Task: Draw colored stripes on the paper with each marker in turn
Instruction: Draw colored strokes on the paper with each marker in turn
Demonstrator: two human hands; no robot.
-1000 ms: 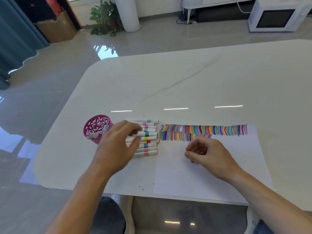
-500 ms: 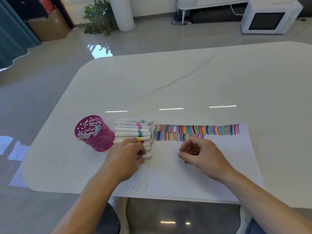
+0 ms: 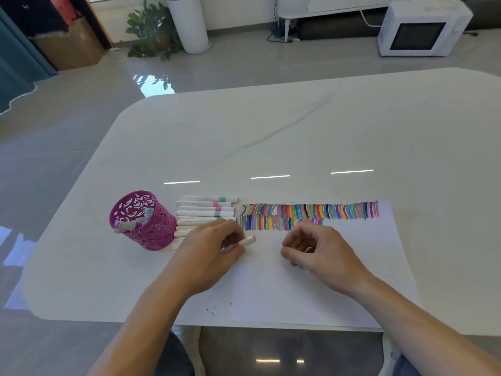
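- Right now, in the head view, a pink cut-out cup (image 3: 141, 221) stands on the left of the bench (image 3: 298, 131) with a few markers leaning inside it.
- Just to its right, a row of white markers (image 3: 206, 210) lies side by side.
- Beyond the bench, a microwave (image 3: 418, 28), a potted plant (image 3: 151, 31) and a cardboard box (image 3: 70, 44) sit on the floor.
- The paper (image 3: 311, 294) lies at the near edge, with two bands of coloured stripes (image 3: 309, 211) along its far side.
- Your left hand (image 3: 206, 253) covers the near end of the row. Its grip is closed round a white marker (image 3: 249, 240), whose pinkish tip pokes out over the paper's left edge.
- Your right hand (image 3: 322, 253) rests on the paper, hiding part of the lower band. Its fingers are loosely curled, and the grip holds nothing visible.
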